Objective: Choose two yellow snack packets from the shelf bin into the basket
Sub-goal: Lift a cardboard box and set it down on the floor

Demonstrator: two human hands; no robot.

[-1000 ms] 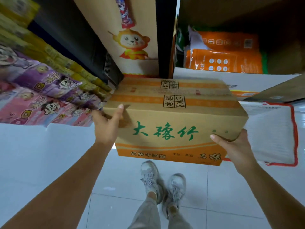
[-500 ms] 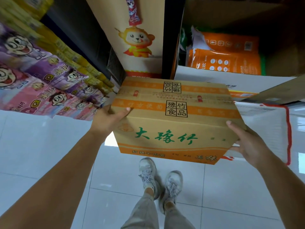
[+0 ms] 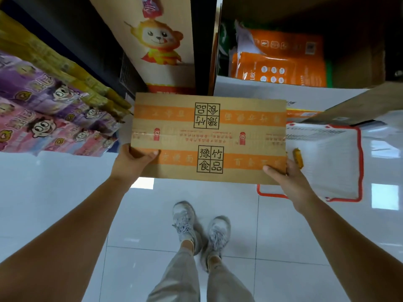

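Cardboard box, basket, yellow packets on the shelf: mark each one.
cardboard box (image 3: pixel 209 138), head view, middle of its top face.
basket (image 3: pixel 327 171), head view, bare white wall inside the red rim.
yellow packets (image 3: pixel 65 68), head view, middle of the row on the left shelf.

Carton — top face now toward camera

We stand on a glossy white tiled floor, our grey shoes side by side. A white basket with a red rim sits on the tiles to our right. On the dark shelf to our left, purple packets, pink packets and yellow packets lie in overlapping rows.
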